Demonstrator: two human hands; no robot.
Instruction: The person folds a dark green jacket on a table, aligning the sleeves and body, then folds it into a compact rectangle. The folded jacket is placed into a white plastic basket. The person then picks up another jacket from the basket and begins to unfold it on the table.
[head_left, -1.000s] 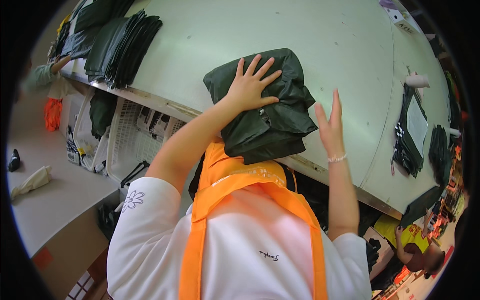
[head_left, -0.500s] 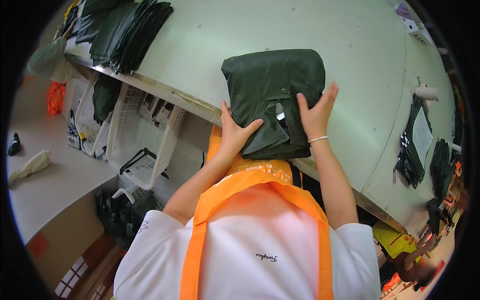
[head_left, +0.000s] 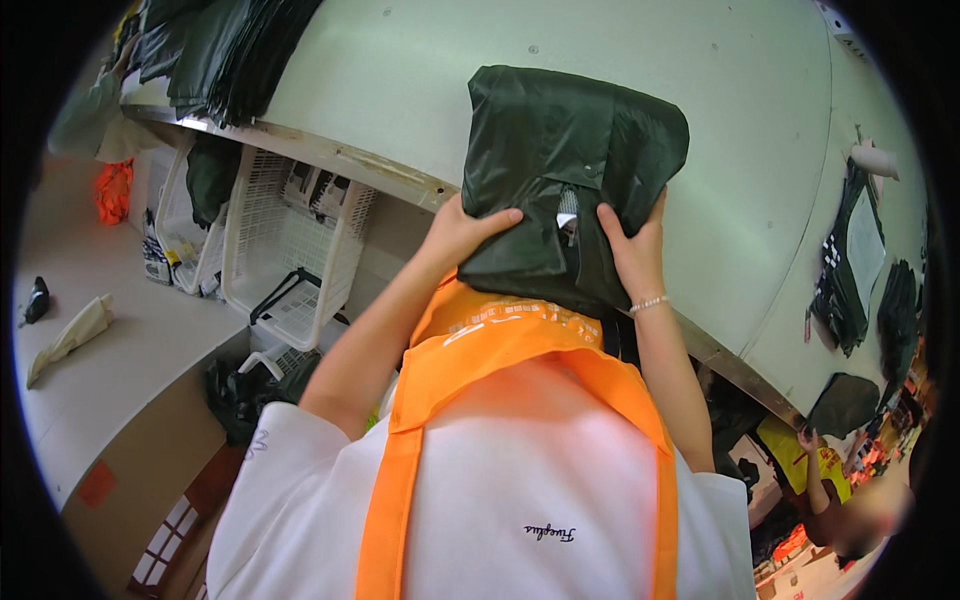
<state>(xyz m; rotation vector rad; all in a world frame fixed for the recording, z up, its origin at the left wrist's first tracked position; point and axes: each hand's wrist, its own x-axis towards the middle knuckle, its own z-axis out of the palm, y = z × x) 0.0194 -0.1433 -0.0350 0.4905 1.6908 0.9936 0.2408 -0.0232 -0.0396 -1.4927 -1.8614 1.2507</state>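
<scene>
A folded dark green garment (head_left: 545, 120) of shiny waterproof-looking cloth is between my hands at the table's near edge. A snap, a short zip and a small white label show on its front. My left hand (head_left: 462, 232) grips its left side, thumb on top and fingers tucked out of sight beneath. On the right side my right hand (head_left: 640, 258) holds it the same way, thumb pressed near the label and fingers round the edge. The garment's lower end meets my orange apron (head_left: 520, 345).
A pale table (head_left: 400, 90) carries a stack of dark garments (head_left: 240, 60) at far left and more dark pieces (head_left: 850, 260) at right. White baskets (head_left: 290, 240) stand below the left edge. A co-worker (head_left: 820, 475) handles a dark piece (head_left: 845, 405) at lower right; another person is at upper left.
My right hand's spread fingers have closed round the garment's right edge, and my left fingers have slid under its left side. The garment is slightly farther up and right in view.
</scene>
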